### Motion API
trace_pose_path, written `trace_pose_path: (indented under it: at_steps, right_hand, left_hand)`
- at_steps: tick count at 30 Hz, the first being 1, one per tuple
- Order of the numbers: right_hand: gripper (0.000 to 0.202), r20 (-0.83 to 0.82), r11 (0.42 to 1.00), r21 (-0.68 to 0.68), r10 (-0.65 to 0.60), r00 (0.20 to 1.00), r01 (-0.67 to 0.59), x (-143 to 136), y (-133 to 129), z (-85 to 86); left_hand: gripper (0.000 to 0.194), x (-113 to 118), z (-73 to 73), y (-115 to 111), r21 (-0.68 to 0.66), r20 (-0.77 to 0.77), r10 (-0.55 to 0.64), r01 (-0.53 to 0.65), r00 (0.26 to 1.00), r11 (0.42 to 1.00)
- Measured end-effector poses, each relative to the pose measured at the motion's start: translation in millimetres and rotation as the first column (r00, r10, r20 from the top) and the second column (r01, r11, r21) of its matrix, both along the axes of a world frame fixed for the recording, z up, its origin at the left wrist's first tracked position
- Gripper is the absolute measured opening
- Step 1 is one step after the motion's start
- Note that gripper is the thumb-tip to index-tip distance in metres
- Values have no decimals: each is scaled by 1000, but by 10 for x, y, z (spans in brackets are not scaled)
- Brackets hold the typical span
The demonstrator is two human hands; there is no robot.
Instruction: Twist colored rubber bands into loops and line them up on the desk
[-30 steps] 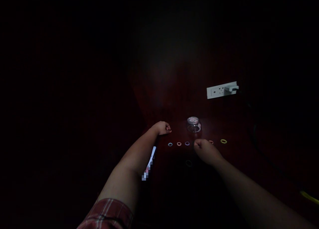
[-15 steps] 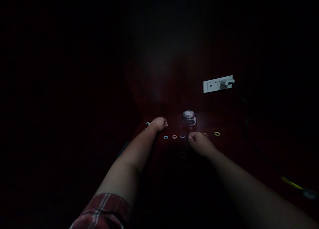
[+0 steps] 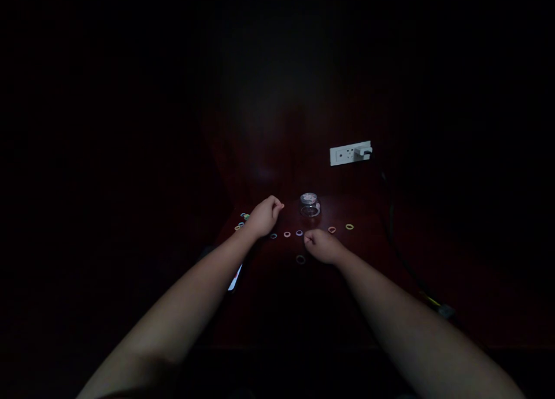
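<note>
Our left hand (image 3: 265, 215) pinches a small orange ring (image 3: 282, 206); our right hand (image 3: 321, 246) curls just right of the purple ring (image 3: 299, 233).
We judge the step in hand to be handling that single ring, which is near the lidded jar (image 3: 309, 207), on its left; whether it touches the table (image 3: 359, 214), we cannot tell. Our left thumb and finger are closed together; our right is folded nearly into a fist, its contents, if any, hidden. We think the next move calls for a light, steady pinch. Compared with half a second ago, our left hand has gone farther out and closer to the jar, our right has edged left, and the lit phone (image 3: 235, 279) now shows at near left; the teal ring (image 3: 273, 236) and pink ring (image 3: 287, 235) look unmoved.
</note>
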State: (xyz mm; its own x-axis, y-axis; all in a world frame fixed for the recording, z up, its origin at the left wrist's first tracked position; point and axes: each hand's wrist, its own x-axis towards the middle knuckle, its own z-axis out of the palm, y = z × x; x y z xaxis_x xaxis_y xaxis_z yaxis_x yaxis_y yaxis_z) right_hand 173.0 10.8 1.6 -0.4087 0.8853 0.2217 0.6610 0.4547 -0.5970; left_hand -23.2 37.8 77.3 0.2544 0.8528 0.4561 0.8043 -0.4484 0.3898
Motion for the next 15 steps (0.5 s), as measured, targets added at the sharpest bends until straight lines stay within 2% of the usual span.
trace_pose_path:
  at_steps: [2, 4, 9, 12, 15]
  right_hand:
    - [14, -3, 1000, 18, 10, 1000, -10, -6, -39, -1]
    - [13, -13, 999, 36, 22, 1000, -21, -18, -91, -22]
    - [10, -149, 998, 59, 42, 988, -34, -31, -271, -94]
    - [12, -328, 999, -1, 32, 944, -34, 26, -414, -118]
    - [12, -536, 983, -135, 34, 844, -126, 138, -588, -123]
  left_hand:
    - [19, 101, -38, -291, -10, 142, -40, 42, 989, 999]
    - [19, 199, -159, -540, -52, 305, -94, 115, 948, 992]
    - [20, 431, -559, -934, -167, 661, -90, 262, 745, 950]
    - [24, 545, -724, -1113, -167, 765, -38, 255, 643, 952]
    - [27, 609, -822, -1272, -194, 797, -29, 301, 604, 933]
